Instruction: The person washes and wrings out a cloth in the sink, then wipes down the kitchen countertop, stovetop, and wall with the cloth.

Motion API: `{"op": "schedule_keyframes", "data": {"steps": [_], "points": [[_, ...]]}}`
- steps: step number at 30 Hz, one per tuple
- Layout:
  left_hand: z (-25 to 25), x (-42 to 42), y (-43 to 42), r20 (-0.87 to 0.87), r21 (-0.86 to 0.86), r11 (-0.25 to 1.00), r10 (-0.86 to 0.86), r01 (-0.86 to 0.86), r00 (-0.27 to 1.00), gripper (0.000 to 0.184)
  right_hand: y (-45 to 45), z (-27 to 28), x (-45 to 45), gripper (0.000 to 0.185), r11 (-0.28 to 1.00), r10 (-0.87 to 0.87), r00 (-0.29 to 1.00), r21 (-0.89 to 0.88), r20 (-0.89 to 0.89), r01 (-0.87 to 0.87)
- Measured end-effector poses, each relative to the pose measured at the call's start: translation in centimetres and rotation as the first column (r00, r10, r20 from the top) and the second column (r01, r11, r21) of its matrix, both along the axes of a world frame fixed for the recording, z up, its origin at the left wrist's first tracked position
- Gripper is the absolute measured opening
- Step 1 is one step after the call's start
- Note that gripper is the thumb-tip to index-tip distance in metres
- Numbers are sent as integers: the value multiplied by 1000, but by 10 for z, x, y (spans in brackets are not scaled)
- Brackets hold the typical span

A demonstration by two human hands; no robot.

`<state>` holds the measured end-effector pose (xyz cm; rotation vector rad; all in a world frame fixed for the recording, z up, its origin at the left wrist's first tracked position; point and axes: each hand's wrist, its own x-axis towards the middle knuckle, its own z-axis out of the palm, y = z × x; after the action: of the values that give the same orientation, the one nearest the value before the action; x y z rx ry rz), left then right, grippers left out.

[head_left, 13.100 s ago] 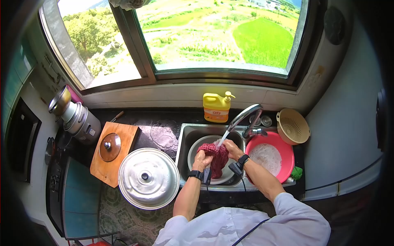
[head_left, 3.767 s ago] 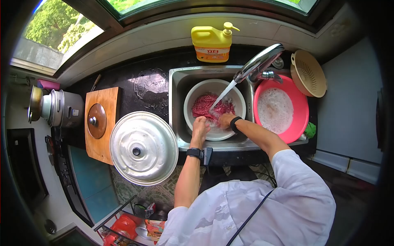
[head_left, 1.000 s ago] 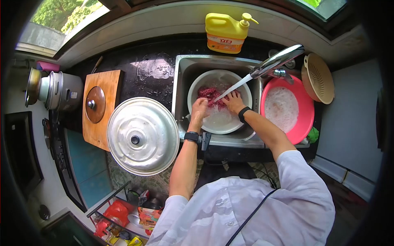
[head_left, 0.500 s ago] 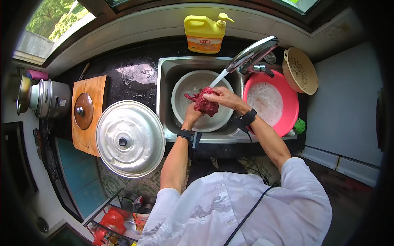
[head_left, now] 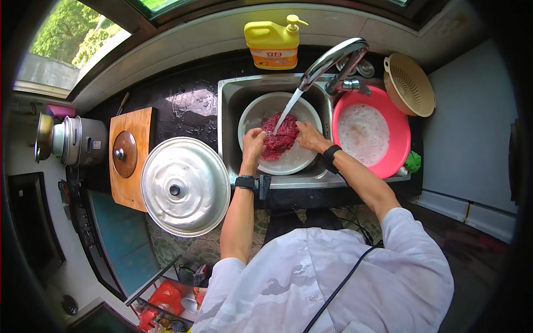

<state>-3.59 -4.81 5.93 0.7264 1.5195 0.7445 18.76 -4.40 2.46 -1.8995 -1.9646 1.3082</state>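
Pinches red cloth (head_left: 279,145) with fingers of left hand (head_left: 254,145) and right hand (head_left: 312,137), in pale basin (head_left: 298,160) inside the sink (head_left: 221,119). Stands at black worktop (head_left: 180,125), wet left of the sink, wooden board (head_left: 142,126) farther left, window (head_left: 72,33) beyond.

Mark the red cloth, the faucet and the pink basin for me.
Red cloth (head_left: 282,143): head view, middle of its bunched surface.
Faucet (head_left: 327,61): head view, on the curved spout.
Pink basin (head_left: 399,133): head view, bare wall on the picture's right.
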Motion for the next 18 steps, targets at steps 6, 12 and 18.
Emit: {"op": "schedule_keyframes", "data": {"steps": [6,12,18], "points": [[-80,-47,-39,-378,-240,961,36,-136,925,45,21,-38,-32,78,969,227,930,26,290,-244],[-53,-50,-43,77,-416,895,210,-160,975,24,-2,-45,-54,82,863,427,886,-374,180,-339],[-5,-24,-50,12,-206,959,202,-196,979,18,-20,-41,-38,89,893,183,958,-369,-223,-256]]}}
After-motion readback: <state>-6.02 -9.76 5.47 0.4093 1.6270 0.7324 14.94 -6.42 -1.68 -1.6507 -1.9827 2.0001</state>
